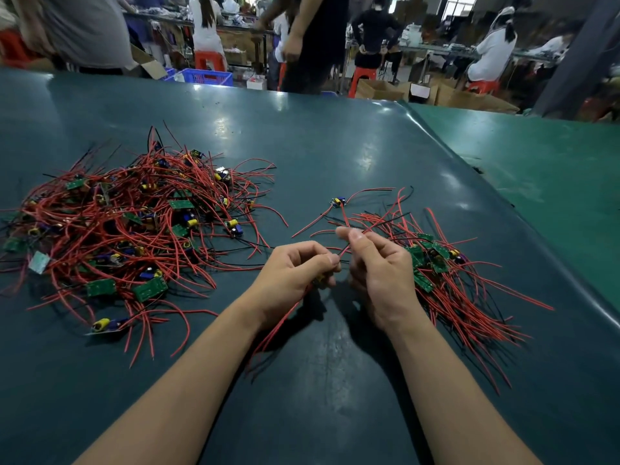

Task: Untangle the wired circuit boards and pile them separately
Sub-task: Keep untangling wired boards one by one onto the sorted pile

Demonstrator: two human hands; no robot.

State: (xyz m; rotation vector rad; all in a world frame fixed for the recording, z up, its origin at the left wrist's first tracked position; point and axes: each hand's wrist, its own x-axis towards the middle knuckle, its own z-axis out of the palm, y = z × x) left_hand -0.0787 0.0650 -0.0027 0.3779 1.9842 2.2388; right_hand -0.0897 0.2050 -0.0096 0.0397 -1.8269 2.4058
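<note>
Pretty bright overhead lighting, glare patches on the table (221, 125) toward 12 o'clock, soft shadows, fisheye bending edges, background blurry.

A big tangled heap (127, 226) lies left on the table (335, 146), a smaller pile (446, 280) right, hands between.

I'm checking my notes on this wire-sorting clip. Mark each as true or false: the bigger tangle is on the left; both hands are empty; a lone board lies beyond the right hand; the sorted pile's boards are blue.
1. The bigger tangle lies on the left: true.
2. Both hands are empty: false. The left hand and right hand pinch red wires.
3. A lone board lies beyond the right hand: true.
4. The sorted pile has blue boards: false, they are green.
</note>
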